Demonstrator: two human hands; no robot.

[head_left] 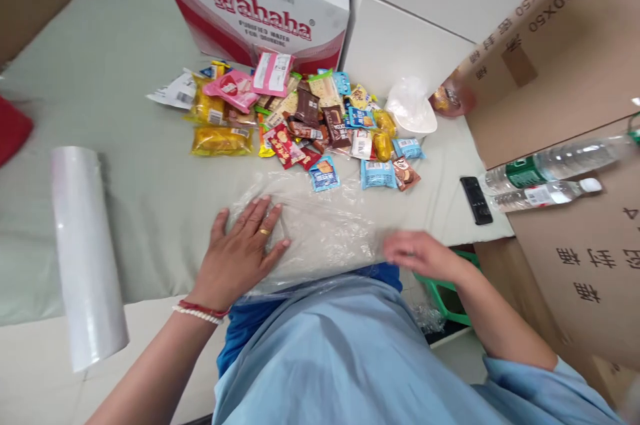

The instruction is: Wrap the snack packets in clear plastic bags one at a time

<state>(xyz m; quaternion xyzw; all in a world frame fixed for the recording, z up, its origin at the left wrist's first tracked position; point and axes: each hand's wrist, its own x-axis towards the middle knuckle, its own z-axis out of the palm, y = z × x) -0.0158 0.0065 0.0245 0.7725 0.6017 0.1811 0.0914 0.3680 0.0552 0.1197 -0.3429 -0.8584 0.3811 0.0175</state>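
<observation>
A clear plastic bag (325,232) lies flattened and wrinkled along the table's near edge, in front of my body. My left hand (245,245) rests palm down on its left part, fingers spread. At the bag's right end is my right hand (420,253), with fingers bent and blurred by motion; whether they grip the plastic cannot be made out. Just beyond the bag is a pile of small wrapped snacks (307,118). Its nearest pieces include a blue snack packet (324,173) and another light-blue packet (379,174).
A roll of plastic film (87,252) lies at left, overhanging the table edge. Behind the snacks stands a Wahaha carton (260,12). A white bowl (411,108), a black phone (476,200), plastic bottles (550,165) and a large cardboard box (545,72) are at right.
</observation>
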